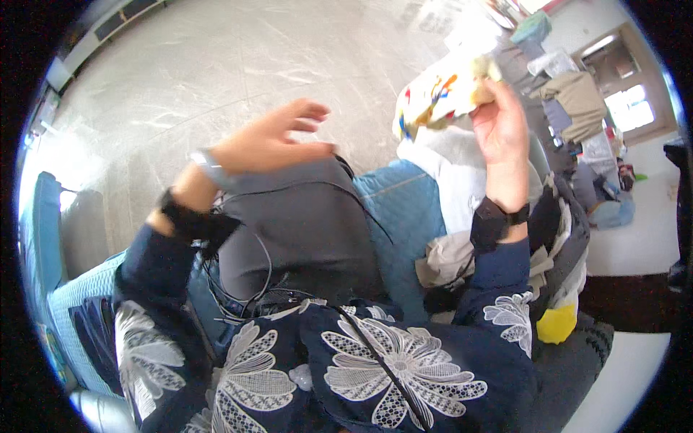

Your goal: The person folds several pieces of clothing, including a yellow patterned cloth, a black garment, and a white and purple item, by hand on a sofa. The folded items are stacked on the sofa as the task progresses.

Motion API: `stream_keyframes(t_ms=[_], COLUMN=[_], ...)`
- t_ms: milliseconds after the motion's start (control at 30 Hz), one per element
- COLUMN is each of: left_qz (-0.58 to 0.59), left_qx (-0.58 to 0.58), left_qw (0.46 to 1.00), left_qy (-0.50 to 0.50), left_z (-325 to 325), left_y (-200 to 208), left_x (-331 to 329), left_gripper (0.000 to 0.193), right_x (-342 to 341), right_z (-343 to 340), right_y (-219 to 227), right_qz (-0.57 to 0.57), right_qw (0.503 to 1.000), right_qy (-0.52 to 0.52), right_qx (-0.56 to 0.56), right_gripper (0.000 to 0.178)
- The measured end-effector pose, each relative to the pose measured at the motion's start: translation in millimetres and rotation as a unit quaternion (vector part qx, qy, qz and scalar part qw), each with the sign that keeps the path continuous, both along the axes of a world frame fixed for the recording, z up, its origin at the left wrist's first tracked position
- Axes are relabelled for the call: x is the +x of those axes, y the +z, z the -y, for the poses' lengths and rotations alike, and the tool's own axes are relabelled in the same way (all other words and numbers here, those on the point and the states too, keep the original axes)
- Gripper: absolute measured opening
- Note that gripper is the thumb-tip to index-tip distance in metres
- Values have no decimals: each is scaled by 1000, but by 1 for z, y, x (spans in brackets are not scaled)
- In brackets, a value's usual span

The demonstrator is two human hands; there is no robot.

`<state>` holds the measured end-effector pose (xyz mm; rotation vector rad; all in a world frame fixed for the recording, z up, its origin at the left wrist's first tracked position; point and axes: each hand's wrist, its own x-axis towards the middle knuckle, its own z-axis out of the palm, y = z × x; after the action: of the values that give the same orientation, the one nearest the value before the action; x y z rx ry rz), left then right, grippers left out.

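In my right hand, raised at the right, is a pale yellow cloth with a red, blue and orange pattern. The fingers pinch its right end, and the rest of it stretches leftward, slightly blurred; what kind of piece it is I cannot make out. My left hand hovers over my dark grey lap, holding nothing, its fingers apart and the thumb pointing right. Below the cloth lies white and grey fabric, part of a heap of clothes beside my right forearm.
I sit on a blue quilted cover. Thin black cables trail across my lap. The clothes heap continues at the right, with a yellow piece near its lower end. More garments lie farther right, beyond the grey floor.
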<state>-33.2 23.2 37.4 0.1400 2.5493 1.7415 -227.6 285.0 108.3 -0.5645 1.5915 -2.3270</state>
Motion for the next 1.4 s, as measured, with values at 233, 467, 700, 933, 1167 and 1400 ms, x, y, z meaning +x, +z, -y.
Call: stream_keyframes(t_ms=[233,467,700,933,1167,1400], left_qz=[-235,-32,-90,-14,-85,-51], left_qx=[-1,68,209,290,286,-38], left_qw=[942,953,938,937,948,947], left_qy=[241,293,262,196,109,316], left_z=[-27,51,76,67,71,74], left_y=[-4,33,81,92,85,82], left_x=[-69,-9,75,63,62,51], left_gripper=[89,32,45,36,42,34], right_x=[41,35,18,138,106,103], right_z=[91,154,163,190,196,199], right_y=[59,58,-23,22,4,9], right_qz=[81,131,-214,-327,-266,-258], right_qw=[943,950,898,853,904,865], right_qy=[222,108,211,346,302,375], right_qx=[-234,-264,321,213,147,213], right_gripper=[30,29,29,39,27,20])
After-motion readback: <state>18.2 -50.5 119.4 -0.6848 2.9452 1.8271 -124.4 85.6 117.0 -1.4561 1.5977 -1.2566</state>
